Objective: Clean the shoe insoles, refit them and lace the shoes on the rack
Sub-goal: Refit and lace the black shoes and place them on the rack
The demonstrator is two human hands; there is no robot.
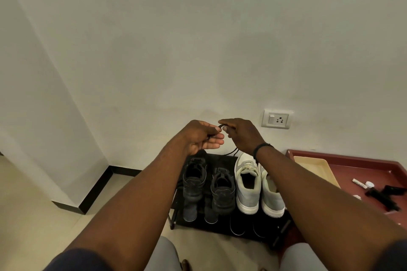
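Observation:
A black shoe rack (222,225) stands against the wall. On it sit two black shoes (195,180) (222,189) on the left and two light grey shoes (246,185) (272,198) on the right. Above the rack I hold a black shoelace (231,152) with both hands. My left hand (203,136) pinches one part of it between thumb and fingers. My right hand (241,134) pinches a small loop of it at the fingertips. The lace hangs down from my right hand toward the back of the rack.
A dark red tray (363,169) lies on the floor to the right, holding a cream tray (315,167), small white items (363,183) and a black object (385,196). A wall socket (277,119) is behind my right hand. My knees (163,255) are at the bottom edge.

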